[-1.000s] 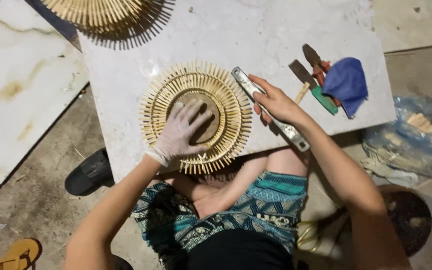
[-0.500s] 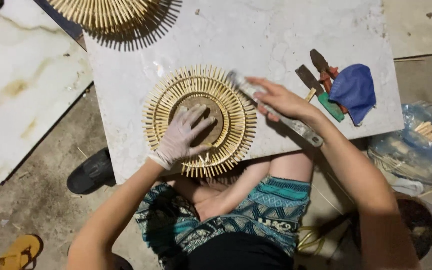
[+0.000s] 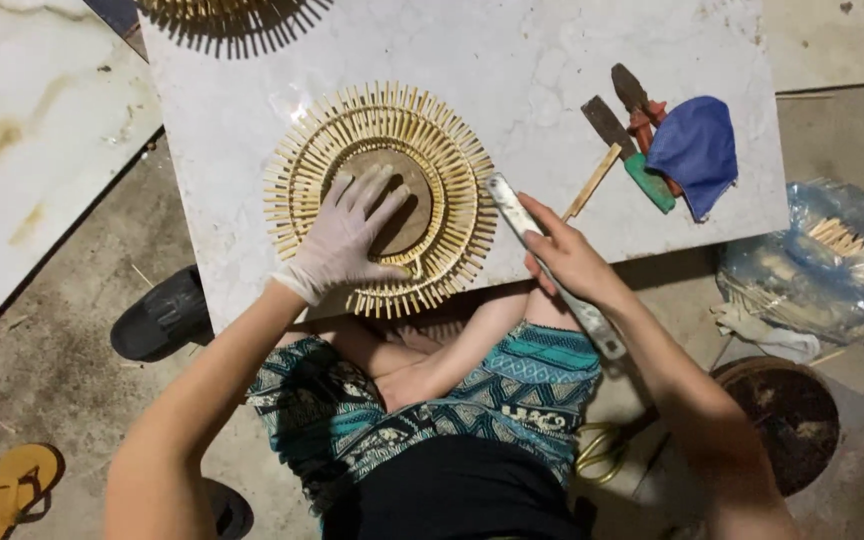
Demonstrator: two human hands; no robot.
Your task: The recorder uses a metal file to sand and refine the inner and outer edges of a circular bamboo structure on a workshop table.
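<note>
A round sunburst piece [image 3: 452,170] made of small wooden sticks around a brown disc lies on a white marble slab [image 3: 542,70]. My left hand [image 3: 347,240], in a thin white glove, presses flat on the disc with fingers spread. My right hand [image 3: 567,255], bare, grips a long grey metal bar [image 3: 507,205] just right of the piece, its far end close to the stick rim.
On the slab's right lie a loose wooden stick [image 3: 592,182], hand tools [image 3: 632,130] and a blue cloth [image 3: 697,150]. A second sunburst piece [image 3: 222,15] sits at the top edge. A plastic bag of sticks [image 3: 832,250], a round dark tray [image 3: 792,415], a black shoe [image 3: 157,315] and an orange sandal [image 3: 2,490] lie on the concrete floor.
My right hand has drawn the metal bar down and closer to me along the piece's right side. My left hand stays pressed on the disc.
</note>
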